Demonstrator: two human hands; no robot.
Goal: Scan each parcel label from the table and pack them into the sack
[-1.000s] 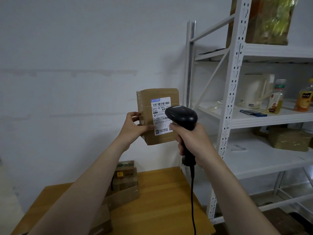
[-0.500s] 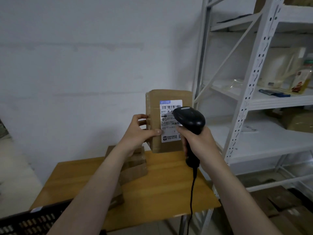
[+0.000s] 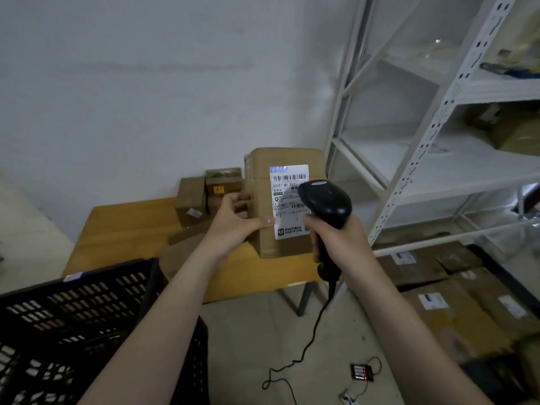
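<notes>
"Gripping the parcel (image 3: 261,182) in your left hand (image 3: 233,220), thumb at the edge of the label (image 3: 287,226) and fingers curled round the side, you hold it up over the right end of the worktop (image 3: 125,226), label towards you."

"Your right hand (image 3: 336,238) is clenched round the handle of the scanner (image 3: 327,200), its head just in front of the label. So you're on this one's scan; I can't tell whether it has read."

"As for what's left: at least two more parcels (image 3: 191,204) sit at the worktop's far edge, left of the one you hold. Whether those are scanned, I can't say."

"No sack shows anywhere. A black crate (image 3: 73,317) stands at the worktop's near left corner, and I can't make out anything inside it. Nothing looks packed, so you're early on, I'd judge."

"Once this label reads, you have the parcel to put into the sack, then the others on the worktop, one by one."
</notes>
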